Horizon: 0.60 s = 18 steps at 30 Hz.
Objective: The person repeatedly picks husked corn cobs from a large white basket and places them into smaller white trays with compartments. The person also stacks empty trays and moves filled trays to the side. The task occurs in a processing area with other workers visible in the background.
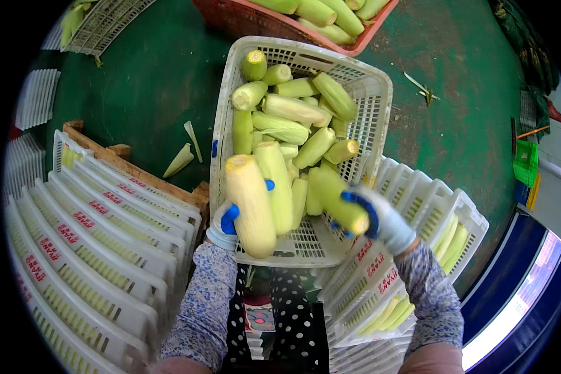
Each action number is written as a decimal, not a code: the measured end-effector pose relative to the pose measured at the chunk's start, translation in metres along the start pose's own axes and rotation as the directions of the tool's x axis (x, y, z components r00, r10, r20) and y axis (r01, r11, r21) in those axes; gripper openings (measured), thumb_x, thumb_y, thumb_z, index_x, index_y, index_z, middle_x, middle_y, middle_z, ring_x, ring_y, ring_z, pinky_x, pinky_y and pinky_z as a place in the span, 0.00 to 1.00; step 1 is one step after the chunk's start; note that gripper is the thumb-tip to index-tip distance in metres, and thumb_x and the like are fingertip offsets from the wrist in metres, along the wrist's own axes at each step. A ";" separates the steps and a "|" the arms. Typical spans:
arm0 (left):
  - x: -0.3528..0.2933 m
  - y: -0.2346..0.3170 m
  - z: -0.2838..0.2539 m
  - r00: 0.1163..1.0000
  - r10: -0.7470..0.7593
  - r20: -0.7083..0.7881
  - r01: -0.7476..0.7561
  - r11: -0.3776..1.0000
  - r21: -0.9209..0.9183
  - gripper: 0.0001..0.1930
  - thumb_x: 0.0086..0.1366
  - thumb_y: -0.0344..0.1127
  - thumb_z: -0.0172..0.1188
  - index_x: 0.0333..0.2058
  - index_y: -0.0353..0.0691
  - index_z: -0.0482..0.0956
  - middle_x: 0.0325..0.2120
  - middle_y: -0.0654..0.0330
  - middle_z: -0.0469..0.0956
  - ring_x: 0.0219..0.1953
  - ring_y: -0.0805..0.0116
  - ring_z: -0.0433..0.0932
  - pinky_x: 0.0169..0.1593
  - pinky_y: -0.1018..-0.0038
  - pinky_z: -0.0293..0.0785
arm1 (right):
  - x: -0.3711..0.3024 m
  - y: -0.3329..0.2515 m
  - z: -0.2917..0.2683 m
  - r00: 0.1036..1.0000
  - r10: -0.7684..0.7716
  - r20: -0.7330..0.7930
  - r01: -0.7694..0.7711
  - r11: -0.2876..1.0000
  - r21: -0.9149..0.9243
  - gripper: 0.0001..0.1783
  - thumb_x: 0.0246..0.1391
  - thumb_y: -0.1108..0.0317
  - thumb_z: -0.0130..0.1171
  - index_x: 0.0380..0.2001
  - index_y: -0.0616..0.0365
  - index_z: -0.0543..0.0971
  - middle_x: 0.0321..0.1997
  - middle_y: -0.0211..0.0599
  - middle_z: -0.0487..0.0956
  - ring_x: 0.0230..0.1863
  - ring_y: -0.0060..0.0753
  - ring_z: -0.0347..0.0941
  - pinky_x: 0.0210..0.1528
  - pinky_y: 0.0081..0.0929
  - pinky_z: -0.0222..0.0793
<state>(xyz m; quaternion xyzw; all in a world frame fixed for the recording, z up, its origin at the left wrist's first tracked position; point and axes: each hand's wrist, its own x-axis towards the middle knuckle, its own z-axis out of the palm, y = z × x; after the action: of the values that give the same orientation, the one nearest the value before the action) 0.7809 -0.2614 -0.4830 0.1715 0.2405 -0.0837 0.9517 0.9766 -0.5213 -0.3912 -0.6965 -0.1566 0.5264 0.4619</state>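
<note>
Currently — right hand (383, 218) gripping corn (336, 196) — bare mesh (311, 234) along basket's near rim (308, 260).

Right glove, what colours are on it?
The right glove is white and blue, best seen in the head view.

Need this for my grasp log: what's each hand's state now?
Left hand: closed around a pale ear of corn.
Right hand: closed around the near end of a greener ear.

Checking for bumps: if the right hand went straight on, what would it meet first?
Past the corn ear it holds, the right hand would probably meet another ear lying in the basket, though depth is unclear.
</note>
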 end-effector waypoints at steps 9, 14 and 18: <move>-0.003 -0.020 -0.004 0.806 -0.452 0.381 0.393 0.891 0.226 0.60 0.43 0.43 0.76 0.68 0.34 0.42 0.53 0.55 0.72 0.53 0.67 0.72 0.59 0.71 0.66 | -0.045 -0.040 0.076 0.619 0.410 0.670 -0.733 -0.004 0.680 0.38 0.63 0.39 0.41 0.63 0.61 0.60 0.54 0.54 0.74 0.47 0.47 0.78 0.50 0.40 0.76; -0.057 -0.078 -0.031 0.816 -0.435 0.380 0.475 0.880 -0.013 0.57 0.45 0.43 0.75 0.67 0.34 0.45 0.52 0.55 0.72 0.53 0.67 0.73 0.58 0.71 0.67 | -0.041 -0.012 0.072 0.559 0.364 0.745 -0.748 0.609 0.263 0.29 0.62 0.50 0.50 0.57 0.63 0.68 0.52 0.49 0.75 0.44 0.36 0.78 0.48 0.31 0.75; -0.078 -0.087 -0.024 0.833 -0.441 0.335 0.490 0.868 -0.077 0.55 0.46 0.43 0.74 0.66 0.34 0.46 0.52 0.55 0.72 0.52 0.66 0.73 0.58 0.70 0.68 | 0.057 0.026 0.053 0.875 0.459 -0.155 -0.479 0.868 -0.134 0.23 0.54 0.55 0.60 0.44 0.64 0.78 0.41 0.50 0.80 0.43 0.36 0.78 0.44 0.30 0.74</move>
<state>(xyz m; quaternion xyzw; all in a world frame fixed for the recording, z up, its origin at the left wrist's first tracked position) 0.6817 -0.3273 -0.4895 0.0159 0.1302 -0.3194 0.9385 0.9452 -0.4695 -0.4470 -0.7799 0.0012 0.5655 0.2682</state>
